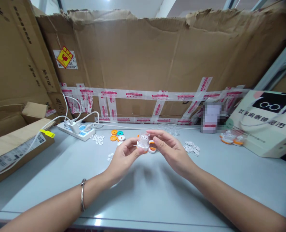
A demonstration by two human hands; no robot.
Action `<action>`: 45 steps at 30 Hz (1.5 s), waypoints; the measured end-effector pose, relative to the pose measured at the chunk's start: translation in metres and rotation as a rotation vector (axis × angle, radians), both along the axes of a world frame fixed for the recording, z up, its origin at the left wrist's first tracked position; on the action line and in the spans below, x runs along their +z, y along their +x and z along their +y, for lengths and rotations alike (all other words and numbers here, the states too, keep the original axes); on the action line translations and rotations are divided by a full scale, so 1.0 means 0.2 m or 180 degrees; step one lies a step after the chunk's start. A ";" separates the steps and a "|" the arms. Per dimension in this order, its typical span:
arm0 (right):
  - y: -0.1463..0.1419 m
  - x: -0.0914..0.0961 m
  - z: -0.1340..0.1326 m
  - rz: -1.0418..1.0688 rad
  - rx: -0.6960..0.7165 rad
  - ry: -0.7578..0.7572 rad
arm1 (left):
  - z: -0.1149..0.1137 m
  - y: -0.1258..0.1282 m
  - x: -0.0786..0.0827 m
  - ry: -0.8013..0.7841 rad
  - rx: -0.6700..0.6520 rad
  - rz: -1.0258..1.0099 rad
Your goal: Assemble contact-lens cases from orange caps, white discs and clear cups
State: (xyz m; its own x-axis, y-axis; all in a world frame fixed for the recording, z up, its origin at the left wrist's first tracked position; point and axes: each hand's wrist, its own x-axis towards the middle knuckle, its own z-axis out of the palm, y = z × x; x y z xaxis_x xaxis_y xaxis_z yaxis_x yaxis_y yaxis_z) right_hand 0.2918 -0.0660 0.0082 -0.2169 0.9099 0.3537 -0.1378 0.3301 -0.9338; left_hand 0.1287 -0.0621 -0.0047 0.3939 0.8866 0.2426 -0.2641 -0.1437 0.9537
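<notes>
My left hand [127, 154] is closed around a small clear plastic container [144, 139] with a white and orange base, gripping it low between thumb and fingers. Close on its right is my right hand [170, 148], thumb and fingers apart and curved. Its fingertips reach the container's clear top; whether they touch it I cannot tell. Behind the hands lies a white and orange ring-shaped part [152, 149], partly covered. Farther left on the table are orange rings [113, 138], a teal ring [120, 133] and small white round pieces [98, 139].
Small white flat pieces [192, 148] lie in a pile right of my hands, with clear plastic parts [170, 129] behind. A power strip [76, 130] with cables, an opened carton [17, 145], a phone-like object [209, 117] and a printed bag [261, 129] border the grey table [152, 199].
</notes>
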 end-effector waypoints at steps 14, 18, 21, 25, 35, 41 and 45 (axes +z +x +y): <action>0.00 0.03 0.00 -0.0052 -0.0028 -0.0019 | 0.02 -0.01 -0.02 -0.0817 -0.0804 -0.0741; 0.00 0.03 0.00 -0.0076 0.0077 -0.0027 | 0.02 -0.01 -0.02 -0.0792 -0.0793 -0.0711; 0.01 0.02 0.00 -0.0152 0.0145 -0.0074 | 0.01 -0.01 -0.02 -0.0790 -0.0745 -0.0650; 0.01 0.01 0.01 -0.0226 0.0267 -0.0157 | 0.01 0.00 -0.02 -0.0763 -0.0590 -0.0543; 0.00 0.01 0.03 -0.0797 0.0034 -0.0111 | 0.06 -0.01 -0.10 -0.0734 -0.0107 -0.0052; 0.41 -0.01 0.21 -0.0781 -0.1839 0.0271 | 0.02 -0.04 -0.02 -0.0295 0.0210 0.0735; 0.91 -0.12 0.23 -0.1496 -0.3092 -0.0109 | 0.04 -0.07 0.06 0.0469 0.0555 0.0982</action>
